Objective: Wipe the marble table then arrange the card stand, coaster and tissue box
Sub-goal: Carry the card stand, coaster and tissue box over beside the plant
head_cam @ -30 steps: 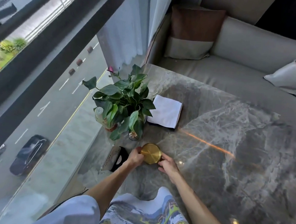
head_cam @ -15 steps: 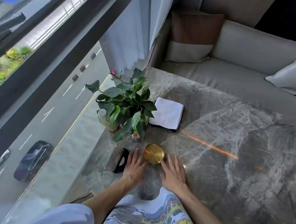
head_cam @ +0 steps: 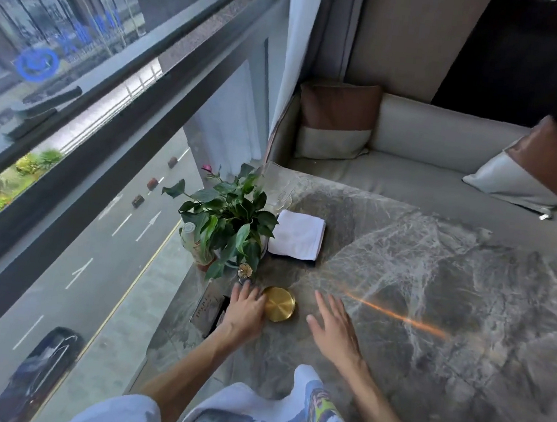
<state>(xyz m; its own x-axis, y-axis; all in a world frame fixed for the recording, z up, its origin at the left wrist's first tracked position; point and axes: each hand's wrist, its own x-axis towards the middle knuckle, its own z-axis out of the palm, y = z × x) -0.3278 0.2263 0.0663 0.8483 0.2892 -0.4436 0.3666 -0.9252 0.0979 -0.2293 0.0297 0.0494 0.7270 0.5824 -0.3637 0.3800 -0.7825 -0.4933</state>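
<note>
A person is sitting at a grey, white-veined marble table [head_cam: 433, 296] beside a large window, seen from a camera on their head looking down.

A round gold coaster [head_cam: 278, 304] is lying flat on the table near its window edge. The left hand [head_cam: 245, 310] is resting palm down just left of the coaster, fingers spread and open, its edge touching or nearly touching the coaster's rim; it is gripping nothing. The right hand [head_cam: 333, 326] is hovering or resting flat on the marble to the right of the coaster, fingers apart, clear of the coaster and holding nothing.

Left of the left hand, partly hidden under it, a dark card stand [head_cam: 210, 310] is lying at the table's edge with a pale card on it; the print is too small to read.

Beyond the coaster, a potted plant [head_cam: 225, 226] with broad green leaves and one pink bud is standing by the window. A small glass item with a gold top [head_cam: 245, 271] is sitting at the plant's base, just beyond the left fingertips. A folded white cloth [head_cam: 298, 235] is lying flat just right of the plant.

A streak of orange light [head_cam: 396, 316] is crossing the marble to the right of the right hand.

Behind the table, a pale sofa [head_cam: 411, 176] is holding two brown-and-cream cushions. Through the window, a road with parked cars is showing far below.
</note>
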